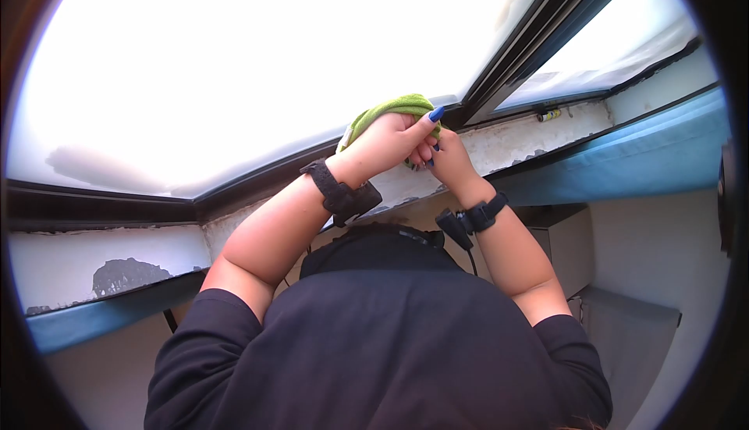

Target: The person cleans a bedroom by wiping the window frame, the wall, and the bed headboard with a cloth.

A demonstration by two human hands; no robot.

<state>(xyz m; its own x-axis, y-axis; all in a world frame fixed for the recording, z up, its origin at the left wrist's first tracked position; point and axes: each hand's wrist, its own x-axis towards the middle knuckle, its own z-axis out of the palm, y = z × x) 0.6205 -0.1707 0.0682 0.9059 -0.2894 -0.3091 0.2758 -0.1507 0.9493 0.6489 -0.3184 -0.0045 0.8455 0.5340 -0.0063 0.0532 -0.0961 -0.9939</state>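
Observation:
A green cloth [390, 108] is bunched up in front of the window's lower frame. My left hand [394, 137] is closed around it, thumb with a blue nail stretched to the right and the other fingers curled. Close against it on the right, my right hand [452, 157] is closed as well, its fingers meeting those of the left. A bit of green shows between the two hands, so both seem to grip the cloth. The right fingertips are partly hidden. Each wrist wears a black strap with a small device.
A bright window pane [273, 63] fills the upper left, edged by a dark frame [507, 63]. Below runs a sill [507, 145] with peeling paint, where a small cylinder like a battery [549, 115] lies. Blue fabric [640, 157] hangs under the sill; a grey cabinet [563, 246] stands lower right.

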